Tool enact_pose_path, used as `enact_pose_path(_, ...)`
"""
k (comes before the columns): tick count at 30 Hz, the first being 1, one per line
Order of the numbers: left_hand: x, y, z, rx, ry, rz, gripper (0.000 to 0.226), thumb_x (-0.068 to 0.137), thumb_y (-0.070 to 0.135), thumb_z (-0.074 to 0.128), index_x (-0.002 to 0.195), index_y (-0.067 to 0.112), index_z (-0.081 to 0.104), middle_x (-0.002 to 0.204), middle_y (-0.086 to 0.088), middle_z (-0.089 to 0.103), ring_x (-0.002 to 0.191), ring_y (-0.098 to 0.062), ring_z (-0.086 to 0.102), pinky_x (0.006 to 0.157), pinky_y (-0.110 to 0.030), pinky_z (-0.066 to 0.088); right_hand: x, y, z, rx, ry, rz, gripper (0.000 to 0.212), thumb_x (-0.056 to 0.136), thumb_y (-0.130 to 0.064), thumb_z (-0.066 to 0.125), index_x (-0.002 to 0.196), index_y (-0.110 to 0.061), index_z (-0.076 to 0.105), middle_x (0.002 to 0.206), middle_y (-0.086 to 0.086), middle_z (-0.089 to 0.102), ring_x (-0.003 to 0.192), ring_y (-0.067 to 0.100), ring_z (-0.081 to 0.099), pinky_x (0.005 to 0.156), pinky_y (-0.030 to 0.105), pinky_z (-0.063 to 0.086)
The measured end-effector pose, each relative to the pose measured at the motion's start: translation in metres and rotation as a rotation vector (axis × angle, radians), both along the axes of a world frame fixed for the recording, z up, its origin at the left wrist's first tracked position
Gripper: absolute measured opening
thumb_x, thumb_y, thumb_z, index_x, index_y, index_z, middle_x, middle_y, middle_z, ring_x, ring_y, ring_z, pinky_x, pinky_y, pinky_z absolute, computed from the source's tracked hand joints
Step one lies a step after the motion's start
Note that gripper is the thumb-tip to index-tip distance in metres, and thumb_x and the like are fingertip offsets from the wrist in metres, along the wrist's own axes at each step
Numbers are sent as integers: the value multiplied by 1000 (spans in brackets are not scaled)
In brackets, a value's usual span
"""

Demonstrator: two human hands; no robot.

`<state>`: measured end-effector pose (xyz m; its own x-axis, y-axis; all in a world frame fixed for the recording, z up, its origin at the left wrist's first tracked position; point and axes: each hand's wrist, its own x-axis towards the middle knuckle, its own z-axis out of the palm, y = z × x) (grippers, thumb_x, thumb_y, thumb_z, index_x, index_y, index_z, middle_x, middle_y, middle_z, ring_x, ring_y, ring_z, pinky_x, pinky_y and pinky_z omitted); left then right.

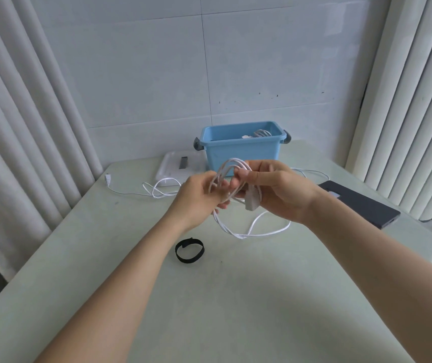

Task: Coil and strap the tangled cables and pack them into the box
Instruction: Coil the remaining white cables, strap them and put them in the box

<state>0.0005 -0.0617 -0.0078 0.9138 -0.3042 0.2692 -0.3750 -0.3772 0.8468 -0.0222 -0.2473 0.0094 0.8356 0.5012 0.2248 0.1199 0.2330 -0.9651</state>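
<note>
Above the middle of the table (209, 297): both hands raised, working a white cable (232, 167).

- Right grip (275, 192): thumb and fingers pinch a few gathered loops. A plug end hangs under the palm.
- Left grip (199, 197): fingers curled into the same loops, holding them.
- The coil is only part made. Slack drops from the hands and lies in a twist on the table.
- Black strap (189, 251) lies in a ring near the left forearm, unused.
- Far side: blue box (238, 155), open. One wound cable (260, 133) shows inside, so at least one looks done.
- Left of the box, a loose run of cable (157, 191) sprawls beside a white lid (181, 169). Cannot tell whether it is a separate lead or joins the held one behind the hands.

My reckoning: somewhere midway. Left to do: finish this coil, strap it, box it, then deal with any lead left over. Only one strap in view.
</note>
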Motion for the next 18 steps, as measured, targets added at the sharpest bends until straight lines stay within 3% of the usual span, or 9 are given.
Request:
enact_pose_path(2,-5,-4,2,18,98,-23,53,84,60,67,104,11,67,94,-9,75,80,-20,75,70,-32,58,0,2,0,44,35,-25,23,98,-14,53,83,2,61,85,17,63,83,35,57,90,44,43)
enact_pose_path(5,-5,-7,0,21,119,-12,31,90,32,74,104,6,66,95,-11,75,78,-19,76,71,-35,58,0,3,0,56,68,-124,22,96,-12,55,77,-2,56,67,10,60,64,22,59,74,33,49)
enact_pose_path(7,-2,-3,0,-21,77,8,22,83,10,78,98,1,65,86,-13,74,70,-19,74,67,-36,57,1,3,-2,-54,38,-171,16,95,-5,58,80,0,56,61,8,57,57,19,58,64,29,51)
enact_pose_path(9,-3,0,3,-86,52,46,23,77,4,80,92,0,63,77,-14,71,62,-18,66,59,-30,52,3,-1,-5,-189,23,-170,16,93,-5,61,78,0,61,61,8,57,59,20,60,64,27,53)
enact_pose_path(13,-10,-9,5,-188,-16,71,16,86,13,76,97,11,64,69,-16,69,53,-18,60,49,-28,49,2,-8,-6,-281,58,-58,26,91,-26,62,80,-3,61,57,10,58,72,28,69,80,33,56)
enact_pose_path(15,-11,-9,6,-173,-19,59,16,87,18,77,97,11,67,70,-10,71,51,-14,60,47,-23,43,1,-6,-3,-171,79,-45,31,97,-29,56,77,-5,59,48,5,47,60,25,62,73,31,50)
enact_pose_path(18,-11,-2,9,-118,85,-47,31,89,44,69,100,14,70,89,-5,75,49,-16,57,45,-21,32,6,-5,0,50,169,-176,35,104,-28,44,75,-10,50,49,-6,28,43,10,31,51,21,28)
